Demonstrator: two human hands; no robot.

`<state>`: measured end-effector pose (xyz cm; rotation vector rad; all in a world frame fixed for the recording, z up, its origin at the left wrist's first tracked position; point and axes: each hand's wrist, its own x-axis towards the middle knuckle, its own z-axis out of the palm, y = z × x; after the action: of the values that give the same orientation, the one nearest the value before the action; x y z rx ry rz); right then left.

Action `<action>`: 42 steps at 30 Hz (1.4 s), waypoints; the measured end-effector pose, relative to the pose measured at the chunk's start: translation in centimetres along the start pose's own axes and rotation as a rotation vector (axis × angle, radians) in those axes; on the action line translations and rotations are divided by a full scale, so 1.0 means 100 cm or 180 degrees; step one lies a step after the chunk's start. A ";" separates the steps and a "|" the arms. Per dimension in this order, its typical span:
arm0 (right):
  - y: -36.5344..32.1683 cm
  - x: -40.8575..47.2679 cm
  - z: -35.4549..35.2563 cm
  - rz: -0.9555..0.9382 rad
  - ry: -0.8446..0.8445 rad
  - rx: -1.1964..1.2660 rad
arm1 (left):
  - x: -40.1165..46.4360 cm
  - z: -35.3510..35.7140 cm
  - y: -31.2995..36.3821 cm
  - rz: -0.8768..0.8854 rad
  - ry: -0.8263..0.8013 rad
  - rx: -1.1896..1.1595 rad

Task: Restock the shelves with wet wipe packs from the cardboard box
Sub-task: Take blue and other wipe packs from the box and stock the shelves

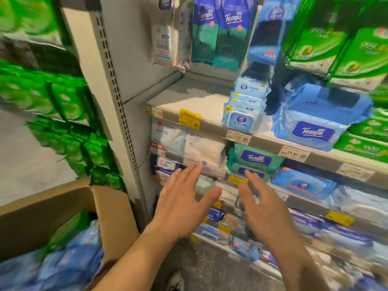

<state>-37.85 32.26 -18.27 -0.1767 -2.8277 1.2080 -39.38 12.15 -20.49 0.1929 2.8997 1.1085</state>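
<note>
Both hands, left and right, hover released and empty at lower centre; packs wait in the cardboard box, lower left. Next likely calls for reaching there, then filling the bare shelf.

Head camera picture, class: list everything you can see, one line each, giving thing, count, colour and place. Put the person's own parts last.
Cardboard box: one, brown, open, lower left.
Packs in the box: several, blue, blurred, count unclear.
Tempo wet wipe packs: a stack, blue, upper shelf, right.
Small wet wipe packs: a stack, light blue, upper shelf, beside the Tempo stack.
Teal Tempo packs: two stacked, shelf below.
Hanging Tempo packs: two, navy and teal, top.
Green packs: many, right and far left.
Price tags: several, yellow and white, shelf edges.
Left hand: open, empty, before the shelves.
Right hand: open, empty, beside it.
</note>
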 end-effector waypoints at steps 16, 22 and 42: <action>-0.064 -0.120 0.096 -0.0354 -0.1278 0.0268 | -0.213 -0.080 -0.108 -0.1394 0.0887 0.0120; -0.111 -0.145 0.152 -0.0482 -0.1563 0.0300 | -0.272 -0.130 -0.172 -0.1863 0.1397 -0.0427; -0.266 -0.249 0.406 -0.0798 -0.2290 -0.0545 | -0.431 -0.246 -0.395 -0.2745 0.1902 -0.1641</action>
<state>-19.43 -18.23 -27.35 0.7307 -3.3871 1.1386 -2.59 -38.81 -29.10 -1.4407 2.4020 1.7846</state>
